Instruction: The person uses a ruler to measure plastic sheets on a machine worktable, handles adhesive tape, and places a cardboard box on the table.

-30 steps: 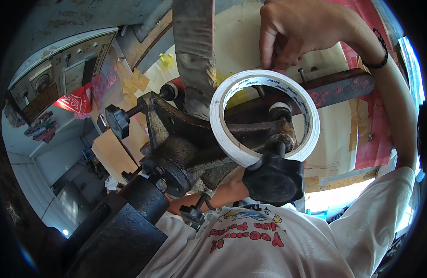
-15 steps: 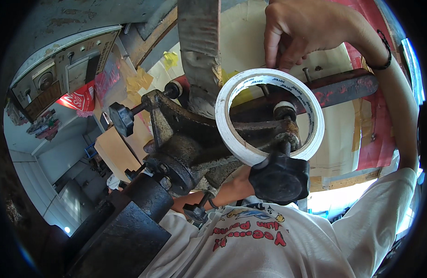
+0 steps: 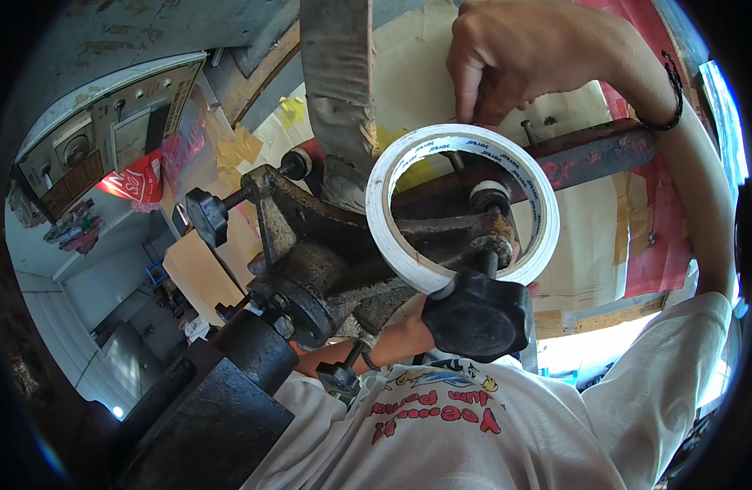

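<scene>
My right hand (image 3: 519,61) is at the top, fingers bent down and pinched together above a dark, red-stained bar (image 3: 605,155). Whatever its fingertips hold is hidden. A thin bolt (image 3: 529,132) stands up from the bar beside them. A roll of white tape (image 3: 379,216) hangs around one arm of a dark cast-metal clamp (image 3: 311,216), above a black star knob (image 3: 478,314). My left forearm (image 3: 402,339) passes behind the clamp. My left hand is mostly covered by the knob and tape roll, with only bits of fingers showing near the roll's lower right.
A worn grey strip (image 3: 337,98) runs down from the top edge. At the left are a control panel (image 3: 106,122), a red printed sheet (image 3: 143,180) and a cardboard box (image 3: 198,273). Another black knob (image 3: 206,216) sticks out on the clamp's left. Paper and red sheeting (image 3: 662,253) lie behind the bar.
The whole view has shifted slightly, so the clamp and tape roll appear farther left. My right hand stays bent over the bar. Bits of left-hand fingers now show near the roll's lower right.
</scene>
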A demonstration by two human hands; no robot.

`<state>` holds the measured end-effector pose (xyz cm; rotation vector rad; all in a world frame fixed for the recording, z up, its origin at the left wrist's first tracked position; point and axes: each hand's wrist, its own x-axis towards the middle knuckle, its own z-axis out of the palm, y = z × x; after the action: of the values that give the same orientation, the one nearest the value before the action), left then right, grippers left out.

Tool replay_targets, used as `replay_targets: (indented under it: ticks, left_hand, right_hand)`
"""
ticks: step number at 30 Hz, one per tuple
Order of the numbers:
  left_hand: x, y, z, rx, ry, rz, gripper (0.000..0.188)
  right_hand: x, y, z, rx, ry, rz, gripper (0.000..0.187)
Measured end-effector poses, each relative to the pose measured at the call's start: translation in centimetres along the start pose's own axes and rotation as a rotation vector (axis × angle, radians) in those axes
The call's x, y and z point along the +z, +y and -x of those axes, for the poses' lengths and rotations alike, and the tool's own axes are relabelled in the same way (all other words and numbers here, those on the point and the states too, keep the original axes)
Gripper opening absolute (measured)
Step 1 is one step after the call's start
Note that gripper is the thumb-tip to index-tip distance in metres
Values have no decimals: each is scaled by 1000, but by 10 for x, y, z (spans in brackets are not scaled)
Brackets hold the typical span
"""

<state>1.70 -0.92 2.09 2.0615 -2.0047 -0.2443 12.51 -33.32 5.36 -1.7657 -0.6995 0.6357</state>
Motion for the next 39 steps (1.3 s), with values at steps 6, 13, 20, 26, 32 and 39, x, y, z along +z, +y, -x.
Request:
replay_targets:
  ticks: [6,13,20,26,32,39]
  left_hand:
    - [-7,-1,1,84,-28,-188,53]
    - [-1,-7,10,169,-82,-236,53]
    - [6,-2,3,6,-2,15,52]
    - [6,4,13,-28,5,93,51]
    - [1,-6,-6,72,35,-150,51]
    - [2,-8,4,110,-34,-191,54]
  right_hand:
    - [4,12,-1,-37,22,-3,24]
    - [-3,2,-3,39,-33,-46,23]
    - [-5,3,-4,124,-104,-106,23]
    - [10,17,-3,-191,62,-131,23]
    - [11,20,-12,-89,47,-44,22]
    - [10,20,-7,-114,65,-77,21]
